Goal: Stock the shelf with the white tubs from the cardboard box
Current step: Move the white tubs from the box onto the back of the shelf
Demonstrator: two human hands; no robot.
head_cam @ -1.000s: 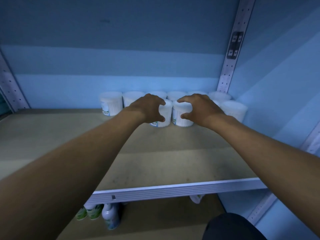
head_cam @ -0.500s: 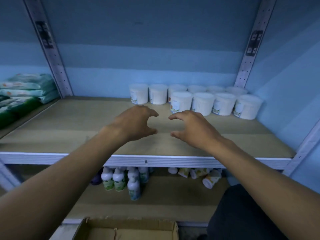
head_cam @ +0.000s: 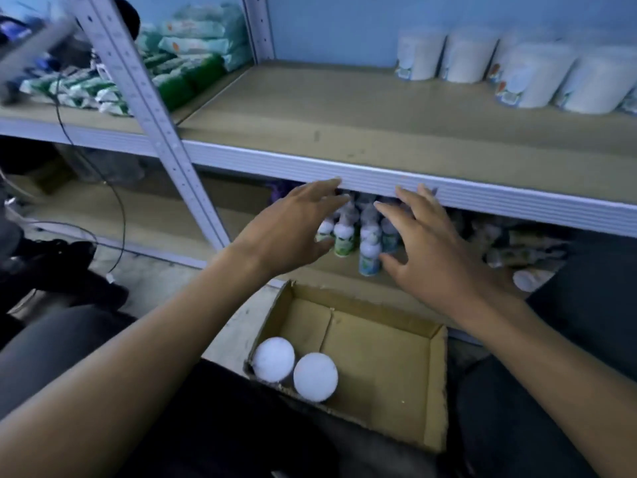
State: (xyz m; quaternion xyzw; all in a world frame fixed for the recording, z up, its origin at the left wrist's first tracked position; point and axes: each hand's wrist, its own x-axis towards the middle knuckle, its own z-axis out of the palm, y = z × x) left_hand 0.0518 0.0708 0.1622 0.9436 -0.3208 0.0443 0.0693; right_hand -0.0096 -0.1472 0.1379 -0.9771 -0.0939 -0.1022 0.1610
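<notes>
holding two white tubs [head_cam: 295,370]: cardboard box [head_cam: 382,367] below shelf [head_cam: 344,112].

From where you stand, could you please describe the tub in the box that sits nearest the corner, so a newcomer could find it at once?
Look down at the open cardboard box on the floor below the shelf. Two white tubs with round lids stand together at its near left end. The one you want is the left of the pair, tight against the box's left wall; its neighbour stands further in.
</notes>
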